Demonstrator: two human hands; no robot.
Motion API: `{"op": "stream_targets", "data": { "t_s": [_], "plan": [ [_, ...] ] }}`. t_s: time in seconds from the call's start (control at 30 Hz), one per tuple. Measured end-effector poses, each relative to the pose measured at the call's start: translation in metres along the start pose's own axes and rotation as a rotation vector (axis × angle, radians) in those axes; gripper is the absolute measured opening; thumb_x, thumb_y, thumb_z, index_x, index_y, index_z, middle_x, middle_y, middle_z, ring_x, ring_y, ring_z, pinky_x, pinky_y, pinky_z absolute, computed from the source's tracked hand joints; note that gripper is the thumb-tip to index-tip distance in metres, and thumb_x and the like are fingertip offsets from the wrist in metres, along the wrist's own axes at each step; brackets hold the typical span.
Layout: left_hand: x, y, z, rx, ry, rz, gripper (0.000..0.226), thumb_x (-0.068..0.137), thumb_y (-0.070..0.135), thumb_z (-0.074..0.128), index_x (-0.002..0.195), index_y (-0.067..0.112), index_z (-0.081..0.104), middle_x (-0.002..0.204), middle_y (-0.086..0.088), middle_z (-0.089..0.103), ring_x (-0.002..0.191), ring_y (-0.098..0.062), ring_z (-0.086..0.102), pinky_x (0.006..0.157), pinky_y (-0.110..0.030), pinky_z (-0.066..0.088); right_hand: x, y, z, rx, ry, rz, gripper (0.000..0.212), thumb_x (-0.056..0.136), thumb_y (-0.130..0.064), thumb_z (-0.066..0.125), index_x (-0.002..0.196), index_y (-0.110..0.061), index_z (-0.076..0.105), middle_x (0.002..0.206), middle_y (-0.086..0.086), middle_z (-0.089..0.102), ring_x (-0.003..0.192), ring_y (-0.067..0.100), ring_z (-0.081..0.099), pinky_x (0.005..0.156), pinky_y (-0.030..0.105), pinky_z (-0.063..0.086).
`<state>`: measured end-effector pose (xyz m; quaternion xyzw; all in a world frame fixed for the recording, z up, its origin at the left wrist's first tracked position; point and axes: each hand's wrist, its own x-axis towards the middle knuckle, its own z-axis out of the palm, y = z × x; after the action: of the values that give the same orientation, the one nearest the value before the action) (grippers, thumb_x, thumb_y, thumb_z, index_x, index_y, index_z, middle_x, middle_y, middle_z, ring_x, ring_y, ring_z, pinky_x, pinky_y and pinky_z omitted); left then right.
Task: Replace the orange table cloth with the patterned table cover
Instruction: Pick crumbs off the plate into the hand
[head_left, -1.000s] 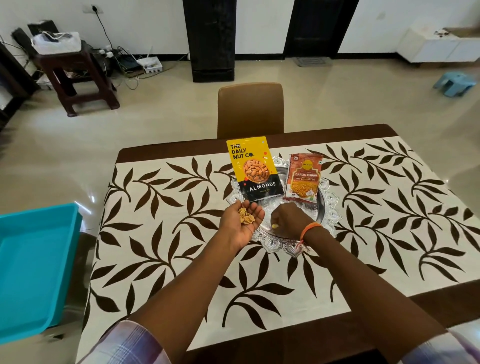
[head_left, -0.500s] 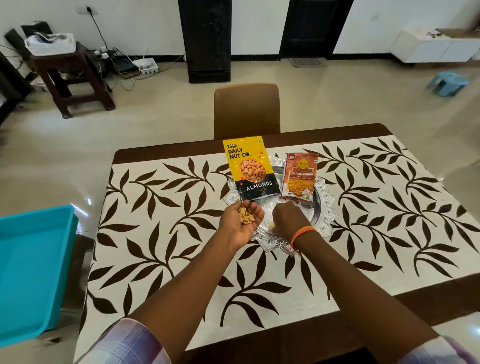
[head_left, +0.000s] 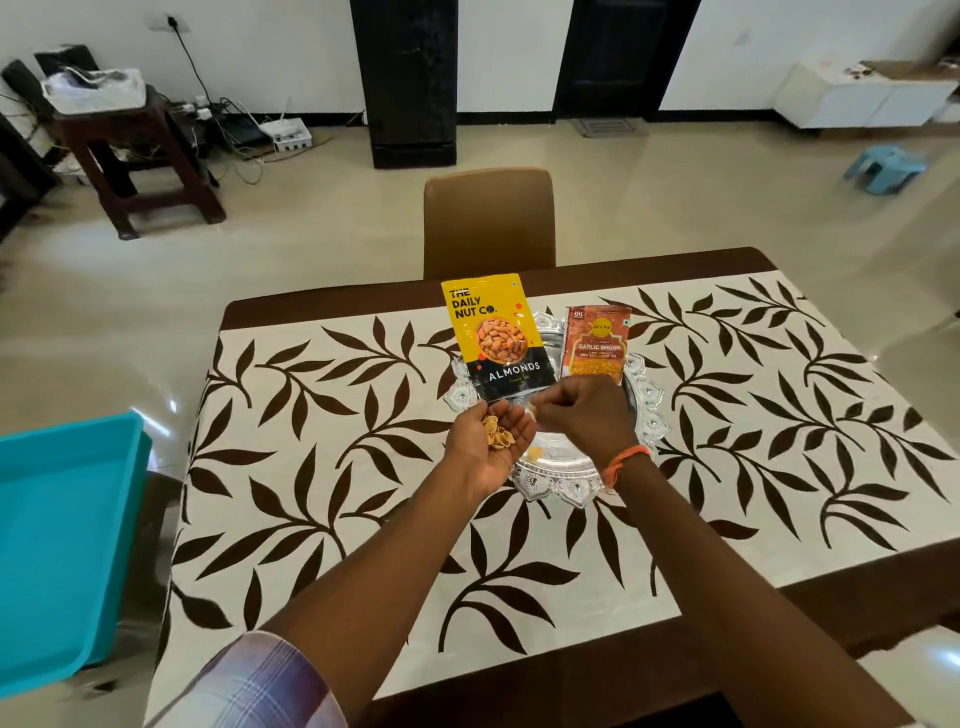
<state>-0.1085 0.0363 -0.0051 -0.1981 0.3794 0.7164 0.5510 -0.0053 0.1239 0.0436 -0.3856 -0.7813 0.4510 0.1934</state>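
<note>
Just beyond my left hand (head_left: 488, 441) the almond pouch (head_left: 496, 338) stands in the way; beyond my right hand (head_left: 587, 415) the orange snack packet (head_left: 597, 343). The silver tray (head_left: 649, 410) lies under both. Either side, bare patterned table cover (head_left: 311, 467) gives free passage, I think.

The only view came from a wide-angle camera on the person's head, looking forward and down across the table (head_left: 311, 519). It sat close above the outstretched forearms. Beyond lay the far chair (head_left: 488, 223) and floor.
</note>
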Motion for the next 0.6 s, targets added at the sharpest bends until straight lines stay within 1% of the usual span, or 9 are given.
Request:
{"op": "stream_targets", "data": {
  "t_s": [0.1, 0.2, 0.23, 0.33, 0.4, 0.43, 0.47, 0.53, 0.6],
  "plan": [
    [-0.001, -0.004, 0.004, 0.001, -0.045, -0.015, 0.043, 0.106, 0.029, 0.033, 0.089, 0.003, 0.063, 0.083, -0.016, 0.068, 0.079, -0.024, 0.066, 0.079, -0.038, 0.055, -0.001, -0.016, 0.013, -0.163, -0.023, -0.141, 0.009, 0.072, -0.003, 0.073, 0.076, -0.011, 0.076, 0.071, 0.002, 0.072, 0.063, 0.009, 0.066, 0.059, 0.010, 0.050],
    [-0.003, -0.003, 0.008, 0.041, -0.067, -0.023, 0.040, 0.105, 0.027, 0.035, 0.099, 0.002, 0.065, 0.096, -0.017, 0.069, 0.088, -0.025, 0.066, 0.076, -0.035, 0.057, 0.000, -0.019, 0.021, -0.321, -0.072, -0.249, 0.015, 0.072, -0.003, 0.069, 0.079, -0.013, 0.077, 0.076, 0.004, 0.074, 0.069, 0.013, 0.068, 0.066, 0.020, 0.054],
    [-0.003, -0.001, 0.008, 0.043, -0.070, -0.023, 0.039, 0.105, 0.026, 0.036, 0.101, 0.002, 0.065, 0.094, -0.016, 0.069, 0.087, -0.025, 0.066, 0.073, -0.033, 0.058, 0.001, -0.019, 0.022, -0.320, -0.070, -0.261, 0.017, 0.073, -0.002, 0.068, 0.081, -0.013, 0.077, 0.077, 0.003, 0.075, 0.070, 0.013, 0.068, 0.068, 0.022, 0.054],
    [-0.003, 0.005, 0.010, 0.001, -0.042, -0.027, 0.037, 0.104, 0.027, 0.036, 0.087, 0.007, 0.062, 0.072, -0.008, 0.066, 0.066, -0.019, 0.063, 0.065, -0.029, 0.055, 0.001, -0.024, 0.017, -0.182, 0.036, -0.227, 0.012, 0.075, -0.002, 0.071, 0.080, -0.011, 0.076, 0.077, 0.001, 0.074, 0.067, 0.002, 0.065, 0.064, 0.005, 0.046],
    [-0.003, 0.010, 0.007, -0.039, -0.018, -0.022, 0.040, 0.104, 0.027, 0.036, 0.075, 0.009, 0.057, 0.060, -0.007, 0.061, 0.051, -0.017, 0.059, 0.054, -0.025, 0.054, 0.003, -0.022, 0.009, -0.134, 0.152, -0.216, 0.008, 0.075, -0.003, 0.074, 0.079, -0.010, 0.074, 0.074, -0.001, 0.071, 0.065, -0.003, 0.061, 0.062, 0.004, 0.043],
    [-0.003, 0.013, 0.005, -0.055, -0.009, -0.014, 0.040, 0.104, 0.027, 0.036, 0.074, 0.010, 0.056, 0.059, -0.008, 0.060, 0.051, -0.017, 0.058, 0.052, -0.024, 0.053, 0.005, -0.016, 0.004, -0.148, 0.178, -0.193, 0.008, 0.075, -0.003, 0.075, 0.080, -0.009, 0.073, 0.075, -0.001, 0.070, 0.065, -0.001, 0.060, 0.063, 0.005, 0.044],
    [-0.004, 0.016, 0.001, -0.064, -0.001, -0.004, 0.040, 0.104, 0.026, 0.036, 0.073, 0.010, 0.056, 0.059, -0.007, 0.059, 0.055, -0.017, 0.056, 0.053, -0.025, 0.052, 0.009, -0.007, 0.002, -0.202, 0.155, -0.149, 0.011, 0.074, -0.002, 0.076, 0.084, -0.008, 0.074, 0.078, 0.001, 0.070, 0.066, 0.004, 0.060, 0.067, 0.009, 0.046],
    [-0.005, 0.022, -0.006, -0.088, 0.006, 0.017, 0.039, 0.103, 0.025, 0.037, 0.072, 0.010, 0.055, 0.061, -0.007, 0.056, 0.061, -0.017, 0.052, 0.059, -0.028, 0.048, 0.013, 0.018, 0.006, -0.405, -0.043, -0.081, 0.022, 0.073, -0.002, 0.077, 0.094, -0.008, 0.075, 0.090, 0.006, 0.072, 0.076, 0.011, 0.060, 0.076, 0.020, 0.047],
    [-0.004, 0.026, -0.013, -0.100, 0.019, 0.028, 0.040, 0.103, 0.024, 0.037, 0.071, 0.009, 0.054, 0.064, -0.007, 0.053, 0.063, -0.017, 0.050, 0.061, -0.029, 0.046, 0.010, 0.042, 0.018, -0.603, -0.249, -0.080, 0.025, 0.076, -0.005, 0.075, 0.100, -0.013, 0.076, 0.098, 0.009, 0.071, 0.085, 0.019, 0.064, 0.074, 0.020, 0.042]
  ]
}}
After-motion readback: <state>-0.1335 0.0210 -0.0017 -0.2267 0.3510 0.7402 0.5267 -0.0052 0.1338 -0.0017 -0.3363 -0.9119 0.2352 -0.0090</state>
